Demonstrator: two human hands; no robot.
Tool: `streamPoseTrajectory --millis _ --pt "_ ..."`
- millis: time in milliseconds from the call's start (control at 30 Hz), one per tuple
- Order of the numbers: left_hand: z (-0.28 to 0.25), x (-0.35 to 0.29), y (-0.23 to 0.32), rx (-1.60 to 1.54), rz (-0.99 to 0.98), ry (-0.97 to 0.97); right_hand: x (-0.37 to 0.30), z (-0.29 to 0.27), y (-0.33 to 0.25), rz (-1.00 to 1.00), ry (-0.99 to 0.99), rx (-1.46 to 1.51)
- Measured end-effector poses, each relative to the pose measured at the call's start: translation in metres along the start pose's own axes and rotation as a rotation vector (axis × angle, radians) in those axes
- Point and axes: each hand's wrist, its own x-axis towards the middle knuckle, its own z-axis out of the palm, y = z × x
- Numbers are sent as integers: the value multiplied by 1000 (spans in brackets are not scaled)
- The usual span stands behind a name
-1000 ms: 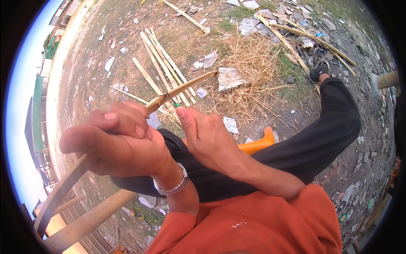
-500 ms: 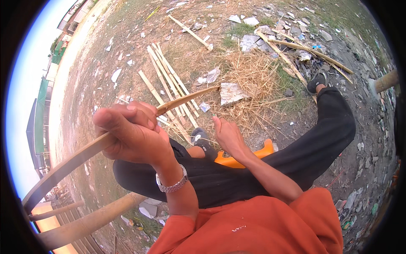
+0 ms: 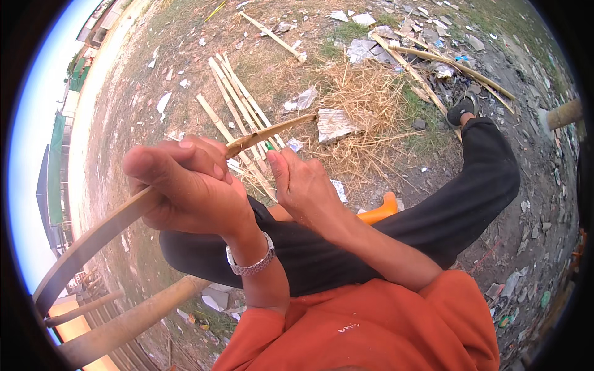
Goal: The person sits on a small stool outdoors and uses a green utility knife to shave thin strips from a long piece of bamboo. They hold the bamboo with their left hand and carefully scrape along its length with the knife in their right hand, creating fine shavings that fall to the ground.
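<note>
Just beside the bamboo strip (image 3: 272, 132), the right hand (image 3: 309, 188) has returned.

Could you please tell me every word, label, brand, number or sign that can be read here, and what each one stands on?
No text can be read.
White marking on the orange-red shirt: too small and blurred to read.
Paper scrap beyond the right hand: too small to tell whether it is printed.
Wooden strip in the left hand: no lettering shows.
</note>
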Motion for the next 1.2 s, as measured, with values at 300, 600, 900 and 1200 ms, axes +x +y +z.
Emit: streamPoseTrajectory --millis 300,600,900,1200 --pt "6 22 -4 -107 -91 -27 -15 1 198 480 -266 -508" --pt "-16 22 -11 -135 -64 -115 16 -29 25 188 -159 353" --pt "-23 15 -12 -132 -40 -182 12 -3 -5 63 -89 47" --pt "-34 28 -17 -100 -31 -129 -2 -5 54 341 -110 -42"
